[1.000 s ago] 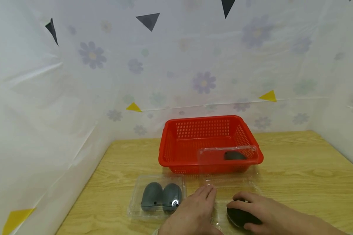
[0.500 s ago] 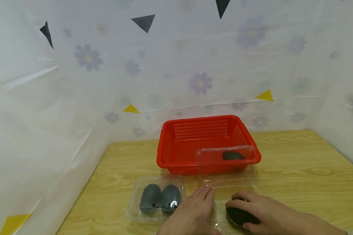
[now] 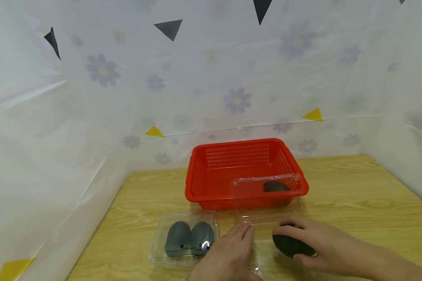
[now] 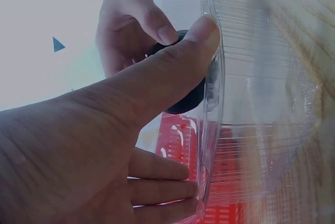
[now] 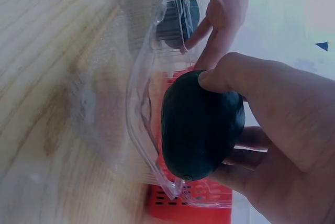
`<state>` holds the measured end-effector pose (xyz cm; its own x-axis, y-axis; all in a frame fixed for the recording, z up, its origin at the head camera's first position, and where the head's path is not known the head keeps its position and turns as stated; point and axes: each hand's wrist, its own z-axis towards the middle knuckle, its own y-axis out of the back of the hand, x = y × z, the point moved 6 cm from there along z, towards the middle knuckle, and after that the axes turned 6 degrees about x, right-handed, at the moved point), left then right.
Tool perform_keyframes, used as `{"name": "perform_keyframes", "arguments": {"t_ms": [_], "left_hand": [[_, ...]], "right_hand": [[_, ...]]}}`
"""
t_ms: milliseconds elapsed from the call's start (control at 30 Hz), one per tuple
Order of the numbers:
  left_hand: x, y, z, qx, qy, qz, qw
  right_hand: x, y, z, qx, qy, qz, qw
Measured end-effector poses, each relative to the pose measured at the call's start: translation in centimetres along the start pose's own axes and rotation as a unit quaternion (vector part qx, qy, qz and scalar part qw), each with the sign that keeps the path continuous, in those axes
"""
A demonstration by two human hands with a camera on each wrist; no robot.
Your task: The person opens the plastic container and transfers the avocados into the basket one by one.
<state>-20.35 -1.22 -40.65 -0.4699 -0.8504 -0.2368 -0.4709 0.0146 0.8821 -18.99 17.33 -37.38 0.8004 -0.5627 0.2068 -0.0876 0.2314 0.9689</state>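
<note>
1. The left hand [image 4: 112, 124] lays its thumb and straight fingers along the rim of a ribbed clear plastic container [image 4: 256, 103]
2. Beyond, the right hand [image 4: 124, 22] grips a dark rounded object [image 4: 184, 99], partly hidden
3. Red perforated basket [image 4: 175, 150] behind
4. Wood-grain tabletop [image 4: 309, 4] at right

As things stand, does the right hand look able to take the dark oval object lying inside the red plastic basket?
Probably not directly: the right hand grips another dark oval piece, and a raised clear plastic lid seems to stand between it and the dark oval object in the red plastic basket.
</note>
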Motion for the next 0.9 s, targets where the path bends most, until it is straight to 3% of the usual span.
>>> {"name": "perform_keyframes", "arguments": {"t_ms": [200,600,900], "left_hand": [[0.0,0.0,0.0,-0.001,0.004,0.003,1.0000],[0.1,-0.1,0.2,0.008,0.010,-0.009,0.9999],[0.1,-0.1,0.2,0.008,0.003,-0.004,1.0000]], "right_hand": [[0.4,1.4,-0.1,-0.031,0.003,-0.022,0.9993],[0.8,4.0,0.1,-0.039,0.003,-0.022,0.9990],[0.9,6.4,0.1,-0.058,-0.011,-0.067,0.9960]]}}
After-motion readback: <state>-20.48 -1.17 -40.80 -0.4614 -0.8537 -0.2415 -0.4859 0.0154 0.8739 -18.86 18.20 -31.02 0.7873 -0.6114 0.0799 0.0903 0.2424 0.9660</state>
